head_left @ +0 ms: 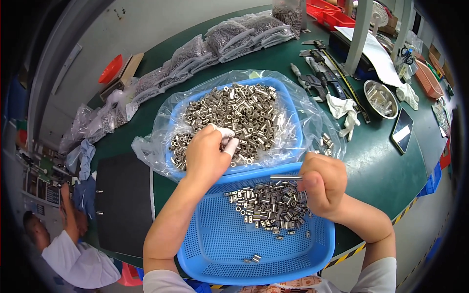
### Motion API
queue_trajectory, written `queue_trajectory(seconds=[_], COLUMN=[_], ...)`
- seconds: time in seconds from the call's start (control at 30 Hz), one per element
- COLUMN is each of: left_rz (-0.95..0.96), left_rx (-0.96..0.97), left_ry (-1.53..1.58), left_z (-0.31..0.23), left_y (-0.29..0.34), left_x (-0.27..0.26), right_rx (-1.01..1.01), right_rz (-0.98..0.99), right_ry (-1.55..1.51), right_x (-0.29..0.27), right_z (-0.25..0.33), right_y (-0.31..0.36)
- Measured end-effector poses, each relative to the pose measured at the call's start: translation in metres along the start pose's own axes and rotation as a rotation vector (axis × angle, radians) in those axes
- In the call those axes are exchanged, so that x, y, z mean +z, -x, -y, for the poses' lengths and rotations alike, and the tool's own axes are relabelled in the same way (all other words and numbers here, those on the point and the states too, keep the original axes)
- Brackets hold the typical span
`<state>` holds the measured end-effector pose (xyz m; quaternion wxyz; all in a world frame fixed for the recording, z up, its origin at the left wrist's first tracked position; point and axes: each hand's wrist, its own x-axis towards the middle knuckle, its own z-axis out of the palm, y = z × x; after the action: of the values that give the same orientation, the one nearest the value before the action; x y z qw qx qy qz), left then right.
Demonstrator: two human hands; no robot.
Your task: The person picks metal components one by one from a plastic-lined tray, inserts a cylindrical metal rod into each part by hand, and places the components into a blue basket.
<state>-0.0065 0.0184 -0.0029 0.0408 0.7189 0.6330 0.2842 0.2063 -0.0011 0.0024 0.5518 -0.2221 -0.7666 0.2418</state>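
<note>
Nearest you, the blue perforated basket [215, 244] sits at the near edge of the green worktop [391, 171] and holds a modest heap of small metal sleeves [273, 207] toward its far right side, with a couple of strays near its front wall. Your right hand [323, 183] is closed around a thin metal rod [286, 177], held level above that heap. Your left hand [207, 154], with white finger cots [227, 139] on the fingertips, is curled down into the bulk pile of sleeves [234, 117]; whether it pinches one you cannot tell. That pile fills a blue tray [293, 115] lined with a clear plastic bag [146, 146], just beyond the basket. Judging by quantity, you are early on: far more pieces remain in the tray than lie in the basket. Along the far left edge, clear bags of metal parts [229, 36] lie in a row; any labels are too small to make out. Toward the right edge you have calipers [312, 80], white gloves [344, 110], a steel bowl [381, 100] and a phone [402, 131]. Yellow-and-black striped tape [359, 249] marks the near right edge.
</note>
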Motion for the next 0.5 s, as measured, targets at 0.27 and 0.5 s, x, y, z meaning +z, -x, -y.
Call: queue_trajectory(seconds=[0.27,0.5], left_rz=[0.199,0.198], left_rx=[-0.201,-0.177], left_ry=[-0.013,0.335], left_z=[0.003,0.01], left_y=[-0.018,-0.01], left_x=[-0.001,-0.003], right_rx=[0.002,0.137], right_rz=[0.077,0.012], right_ry=[0.015,0.053], right_x=[0.004,0.006], right_z=[0.0,0.003], right_y=[0.0,0.0])
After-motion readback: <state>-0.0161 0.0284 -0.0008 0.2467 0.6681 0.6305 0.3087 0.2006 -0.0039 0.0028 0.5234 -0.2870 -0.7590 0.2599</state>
